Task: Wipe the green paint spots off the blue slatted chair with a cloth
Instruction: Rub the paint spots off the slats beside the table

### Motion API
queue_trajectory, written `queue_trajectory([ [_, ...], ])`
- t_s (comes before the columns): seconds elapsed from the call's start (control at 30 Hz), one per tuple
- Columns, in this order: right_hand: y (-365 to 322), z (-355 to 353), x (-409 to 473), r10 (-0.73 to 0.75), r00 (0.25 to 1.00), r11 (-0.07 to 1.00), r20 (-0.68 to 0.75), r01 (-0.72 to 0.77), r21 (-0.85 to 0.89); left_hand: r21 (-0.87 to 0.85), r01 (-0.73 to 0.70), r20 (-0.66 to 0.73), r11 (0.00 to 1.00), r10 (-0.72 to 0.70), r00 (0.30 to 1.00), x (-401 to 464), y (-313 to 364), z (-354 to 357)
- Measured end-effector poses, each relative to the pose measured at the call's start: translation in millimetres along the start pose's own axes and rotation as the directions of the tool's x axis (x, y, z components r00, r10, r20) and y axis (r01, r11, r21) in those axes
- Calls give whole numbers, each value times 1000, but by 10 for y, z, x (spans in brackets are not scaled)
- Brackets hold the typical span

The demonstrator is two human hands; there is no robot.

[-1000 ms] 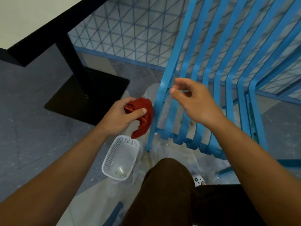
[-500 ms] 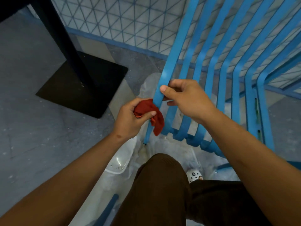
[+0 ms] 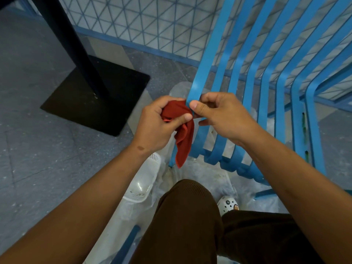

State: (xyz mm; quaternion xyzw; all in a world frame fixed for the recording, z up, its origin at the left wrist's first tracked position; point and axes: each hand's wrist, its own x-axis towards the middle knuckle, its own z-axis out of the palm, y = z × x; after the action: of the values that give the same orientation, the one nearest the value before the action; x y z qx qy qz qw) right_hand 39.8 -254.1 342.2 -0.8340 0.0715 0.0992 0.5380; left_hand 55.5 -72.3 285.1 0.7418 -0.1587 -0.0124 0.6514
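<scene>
Left hand [image 3: 158, 124] grips the red cloth [image 3: 182, 130], now brought against the blue slatted chair's [image 3: 266, 88] leftmost slat [image 3: 202, 77]. Right hand [image 3: 222, 115], open a second ago, now pinches that slat, steadying it; green paint spots [image 3: 304, 126] on the far-right slats remain unwiped.

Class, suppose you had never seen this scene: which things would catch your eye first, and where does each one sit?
The bright blue slatted chair fills the upper right, its slats sweeping down toward the middle. At centre, the left hand grips a red cloth against the chair's leftmost slat, which the right hand pinches. Dark green paint spots show between the slats at far right, and a black table base sits at left.
</scene>
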Motion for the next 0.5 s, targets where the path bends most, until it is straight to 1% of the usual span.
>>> queue_trajectory([
  [0.2,-12,-10,16,21,1000,1000,20,-21,19,14,45,3,999,-45,999,-148,-248,14],
  [0.27,-15,-3,18,21,1000,999,11,-21,27,45,104,-1,994,-104,995,-242,-505,48],
  [0.33,-10,-4,18,23,1000,999,2,-23,23,116,193,8,974,-195,981,-326,-778,102],
  [0.4,0,-3,9,24,1000,999,3,-25,26,123,282,18,951,-286,958,-366,-981,131],
  [0.43,6,-4,20,23,1000,999,7,-23,28,114,305,22,946,-309,951,-358,-1037,137],
  [0.5,4,-6,25,19,1000,1000,10,-19,24,98,305,23,947,-309,951,-329,-1027,138],
])
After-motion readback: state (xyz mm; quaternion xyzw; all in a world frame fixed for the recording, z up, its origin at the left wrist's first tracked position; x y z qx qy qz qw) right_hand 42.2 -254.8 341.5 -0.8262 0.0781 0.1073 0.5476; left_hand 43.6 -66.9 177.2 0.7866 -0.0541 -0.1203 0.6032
